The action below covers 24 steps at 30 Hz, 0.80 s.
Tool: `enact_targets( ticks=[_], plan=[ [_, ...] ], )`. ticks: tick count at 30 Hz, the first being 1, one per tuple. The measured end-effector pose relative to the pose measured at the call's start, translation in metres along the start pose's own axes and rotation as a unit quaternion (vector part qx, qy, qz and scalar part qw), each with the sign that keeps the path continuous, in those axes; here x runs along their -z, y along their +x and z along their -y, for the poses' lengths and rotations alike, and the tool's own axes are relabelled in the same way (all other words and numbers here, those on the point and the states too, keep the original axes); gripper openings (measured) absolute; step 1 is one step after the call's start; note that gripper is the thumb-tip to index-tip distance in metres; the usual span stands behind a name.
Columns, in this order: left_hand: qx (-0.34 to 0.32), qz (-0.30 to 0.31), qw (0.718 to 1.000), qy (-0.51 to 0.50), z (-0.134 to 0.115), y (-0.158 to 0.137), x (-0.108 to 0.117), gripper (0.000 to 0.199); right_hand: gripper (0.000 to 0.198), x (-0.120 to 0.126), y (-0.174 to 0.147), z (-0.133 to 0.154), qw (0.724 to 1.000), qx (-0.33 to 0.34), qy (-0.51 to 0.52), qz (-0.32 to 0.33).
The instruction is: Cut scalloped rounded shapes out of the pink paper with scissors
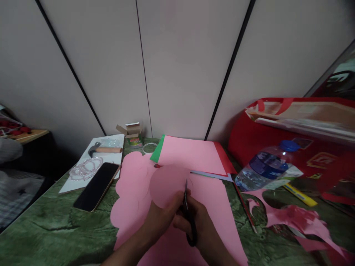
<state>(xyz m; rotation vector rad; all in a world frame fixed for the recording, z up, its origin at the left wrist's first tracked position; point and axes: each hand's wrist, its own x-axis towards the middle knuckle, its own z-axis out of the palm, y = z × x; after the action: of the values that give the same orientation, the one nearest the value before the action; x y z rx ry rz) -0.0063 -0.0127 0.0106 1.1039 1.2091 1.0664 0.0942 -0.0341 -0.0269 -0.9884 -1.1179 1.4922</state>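
My left hand point(163, 216) pinches the lower edge of a round pink paper piece point(168, 184), held up over the table. In my right hand point(198, 220) is a pair of scissors point(190, 218) with black handles, its blades pointing upward at the right edge of the round piece. Whether the blades are parted I cannot tell. Large pink paper sheets point(219, 207) lie beneath both hands. To their left, several round pink paper cut-outs point(124, 212) overlap in a column.
Left are a phone point(97, 186), a hammer point(107, 149), beads point(85, 169) and a small open box point(134, 138). Coloured paper point(191, 155) lies behind. Right are a water bottle point(266, 166), pencil point(245, 207), yellow cutter point(301, 194), pink scraps point(294, 220) and red bag point(241, 133).
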Motion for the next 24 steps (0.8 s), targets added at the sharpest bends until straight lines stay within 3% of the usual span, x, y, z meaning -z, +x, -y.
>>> enact_targets(
  ticks=[11, 24],
  plan=[
    [0.019, 0.053, 0.998, 0.022, 0.0, 0.005, 0.008, 0.023, 0.02, 0.002, 0.002, -0.009, 0.999, -0.009, -0.026, -0.019],
    [0.032, 0.06, 0.997, 0.025, -0.002, 0.005, 0.01, 0.019, 0.016, 0.0, 0.003, -0.009, 0.999, -0.013, -0.017, -0.045]
  ],
)
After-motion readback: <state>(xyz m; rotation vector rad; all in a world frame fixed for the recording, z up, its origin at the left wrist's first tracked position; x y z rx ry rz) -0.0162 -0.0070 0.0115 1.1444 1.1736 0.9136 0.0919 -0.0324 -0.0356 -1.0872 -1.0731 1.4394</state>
